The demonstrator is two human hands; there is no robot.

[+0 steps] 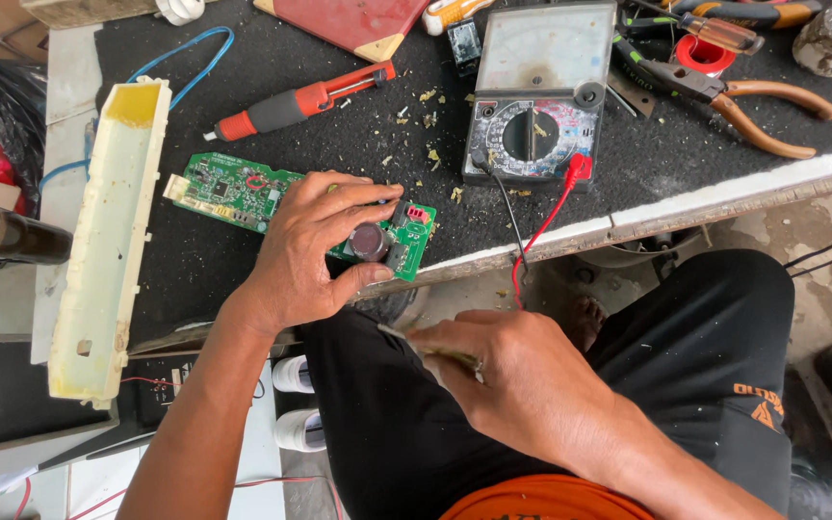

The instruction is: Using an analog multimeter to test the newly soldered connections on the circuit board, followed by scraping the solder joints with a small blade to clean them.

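Far left on my counter (272,58): a long cream plastic housing (108,241), open side up, its length running away from me.

Just right of it: a green circuit board (243,193), long axis running left to right and dipping slightly toward its right end, which reaches the counter's front edge. My left hand (310,250) rests on that right half, fingers spread over the top and thumb hooked under the near edge, a dark round capacitor (370,241) showing between thumb and forefinger. This hand is the nearer one; it is touching the board.

Above the board: a red-and-grey solder sucker (300,99), lying slantwise.

Centre: an analogue multimeter (536,91), its red and black leads (536,231) trailing over the counter's edge.

Below the edge, over my lap: my right hand (522,385), closed narrowly on a thin pale stick-like tool (430,347) pointing left toward the board, apart from it.

Far right: orange-handled pliers (753,116) and a screwdriver.
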